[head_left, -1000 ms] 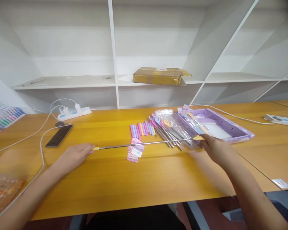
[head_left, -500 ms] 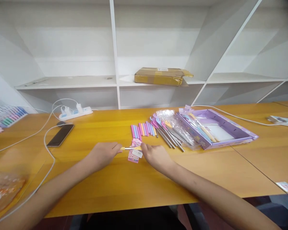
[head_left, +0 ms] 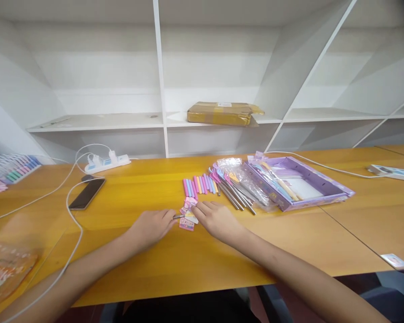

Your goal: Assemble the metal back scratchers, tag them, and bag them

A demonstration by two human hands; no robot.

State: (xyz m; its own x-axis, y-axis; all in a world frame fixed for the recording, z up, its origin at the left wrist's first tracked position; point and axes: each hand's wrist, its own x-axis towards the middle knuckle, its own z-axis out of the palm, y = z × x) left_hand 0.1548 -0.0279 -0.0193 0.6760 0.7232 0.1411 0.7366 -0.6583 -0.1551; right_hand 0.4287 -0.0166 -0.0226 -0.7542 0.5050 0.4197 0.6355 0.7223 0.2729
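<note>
My left hand (head_left: 152,226) is closed around the metal end of a thin back scratcher (head_left: 179,217). At the other end, the fingers of my right hand (head_left: 218,220) close on its yellow part. Small pink printed cards (head_left: 186,224) lie on the table just under it. Beyond the cards is a row of pink, blue, yellow and purple grip tubes (head_left: 202,184). To the right of these, several metal rods with coloured claw heads (head_left: 231,190) lie in a loose pile.
A purple open box (head_left: 318,177) holds wrapped pieces, with clear plastic bags (head_left: 256,193) beside it. On the left are a phone (head_left: 87,194), a power strip (head_left: 107,164), a white cable (head_left: 81,229) and an orange bag (head_left: 8,269). A taped carton (head_left: 222,113) sits on the shelf.
My hands have come a little closer together and slightly lower. Beside my left hand, bare metal shows where a yellow piece was visible before. The view has shifted slightly.
</note>
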